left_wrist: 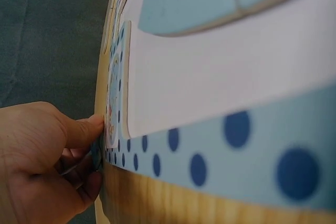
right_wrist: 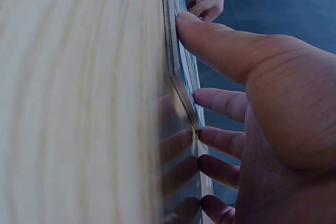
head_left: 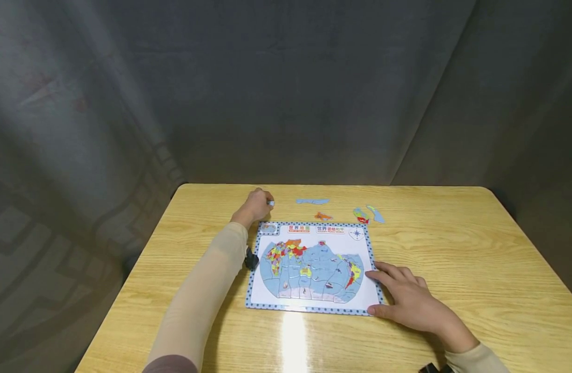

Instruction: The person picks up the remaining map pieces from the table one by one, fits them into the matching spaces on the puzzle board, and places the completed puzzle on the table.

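Note:
A world-map puzzle board (head_left: 367,243) with a dotted blue border lies flat on the table, many of its map pieces fitted in. Beyond its far left corner my left hand (head_left: 257,203) pinches a small light-blue puzzle piece (head_left: 270,203) between thumb and fingers. Most of that piece is hidden by the fingers; in the left wrist view only a dark blue edge (left_wrist: 96,153) shows. At the board's right side rests my right hand (head_left: 411,303), fingers spread, with the thumb (right_wrist: 210,35) and fingertips touching the border.
Loose pieces lie past the board's far edge: a long blue strip (head_left: 312,201), an orange piece (head_left: 323,216), a green and red piece (head_left: 361,215) and a blue one (head_left: 378,214). A dark curtain (head_left: 286,103) hangs behind the wooden table (head_left: 444,233).

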`<state>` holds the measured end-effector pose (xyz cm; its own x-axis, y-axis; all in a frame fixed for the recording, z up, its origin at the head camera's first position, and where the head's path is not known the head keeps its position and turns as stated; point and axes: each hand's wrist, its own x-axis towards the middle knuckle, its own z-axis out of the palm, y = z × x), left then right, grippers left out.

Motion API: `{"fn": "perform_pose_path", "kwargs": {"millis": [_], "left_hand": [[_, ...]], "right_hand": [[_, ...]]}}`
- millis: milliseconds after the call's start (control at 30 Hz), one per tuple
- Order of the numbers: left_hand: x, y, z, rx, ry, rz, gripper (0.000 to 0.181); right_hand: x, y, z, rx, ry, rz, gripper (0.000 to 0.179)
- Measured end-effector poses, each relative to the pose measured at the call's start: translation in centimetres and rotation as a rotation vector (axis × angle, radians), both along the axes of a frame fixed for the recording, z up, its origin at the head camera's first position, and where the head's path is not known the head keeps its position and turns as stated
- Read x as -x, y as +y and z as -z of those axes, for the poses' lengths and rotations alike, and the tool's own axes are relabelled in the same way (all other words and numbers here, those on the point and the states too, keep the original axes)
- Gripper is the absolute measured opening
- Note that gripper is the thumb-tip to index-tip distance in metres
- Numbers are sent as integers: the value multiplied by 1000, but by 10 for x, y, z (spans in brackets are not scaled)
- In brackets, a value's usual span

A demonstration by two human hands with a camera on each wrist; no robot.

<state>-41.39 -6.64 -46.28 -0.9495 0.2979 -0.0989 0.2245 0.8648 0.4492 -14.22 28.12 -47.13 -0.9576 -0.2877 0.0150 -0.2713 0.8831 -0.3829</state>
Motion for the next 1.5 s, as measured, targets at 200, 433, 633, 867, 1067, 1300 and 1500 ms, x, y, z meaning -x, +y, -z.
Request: {"fn": "perform_pose_path", "kwargs": {"millis": [200, 433, 633, 867, 1067, 1300, 1500], "left_hand": [[0, -2, 1, -9, 15, 0, 22], [-2, -6, 1, -75, 21, 6, 18], [-2, -9, -1, -133, 12, 8, 9], [-2, -11, -3, -173, 0, 35, 9], [-3, -12, -4, -188, -7, 38, 10], [-3, -13, -4, -190, -10, 40, 10], [-5, -13, -5, -193, -15, 42, 11]], "right_hand": [[1, 0, 0, -5, -5, 1, 77], [0, 1, -2, 0, -15, 1, 76], [0, 1, -3, 7, -21, 6, 76], [1, 2, -2, 1, -20, 10, 76], [1, 2, -1, -2, -23, 10, 76], [2, 2, -1, -1, -27, 11, 76], [2, 2, -1, 3, -30, 8, 77]]}}
